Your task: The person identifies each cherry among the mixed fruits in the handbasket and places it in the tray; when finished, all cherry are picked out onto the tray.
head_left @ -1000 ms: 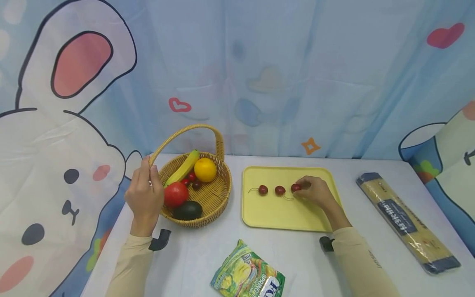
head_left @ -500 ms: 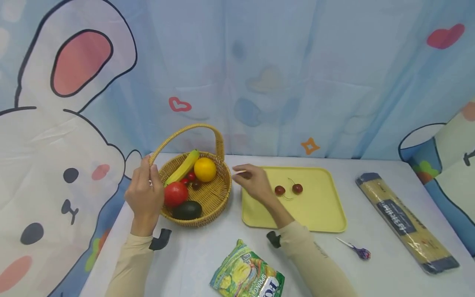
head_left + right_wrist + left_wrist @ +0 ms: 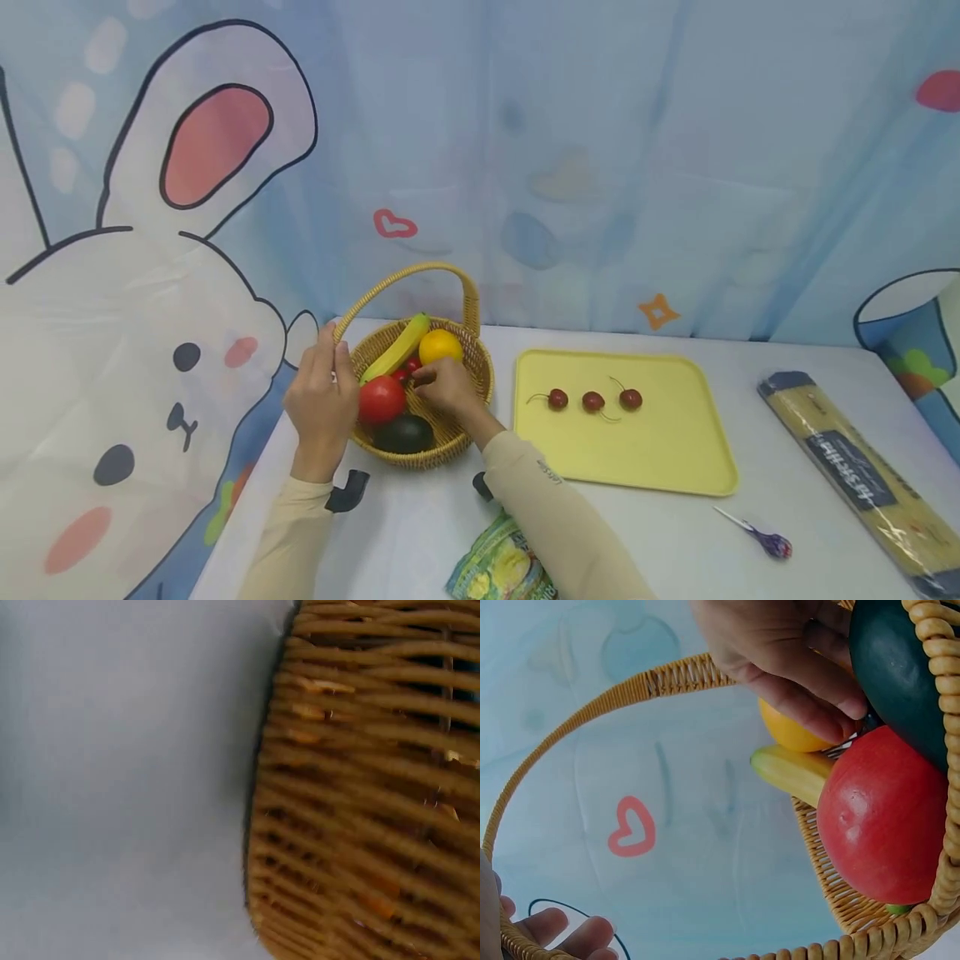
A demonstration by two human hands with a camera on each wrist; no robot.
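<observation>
My left hand (image 3: 322,408) grips the left side of the handle (image 3: 420,268) of a wicker basket (image 3: 486,392). Inside lie a banana (image 3: 397,348), an orange (image 3: 440,346), a round red fruit (image 3: 381,400), a dark green avocado (image 3: 403,434) and small red cherries (image 3: 401,377). My right hand (image 3: 453,390) reaches into the basket, fingertips down beside the cherries; whether they pinch one is hidden. In the left wrist view that right hand (image 3: 780,652) bends over the orange and avocado. Three dark red cherries (image 3: 593,402) with stems lie in a row on a yellow tray (image 3: 622,458).
A lollipop (image 3: 765,540) lies in front of the tray. A long pack of noodles (image 3: 855,475) lies at the right. My right sleeve partly covers a green food bag (image 3: 495,567) at the front edge. A printed curtain (image 3: 600,167) hangs behind the table.
My right hand has let go of the rightmost cherry on the tray and moved left into the basket. My left hand keeps hold of the handle. The head view has shifted slightly.
</observation>
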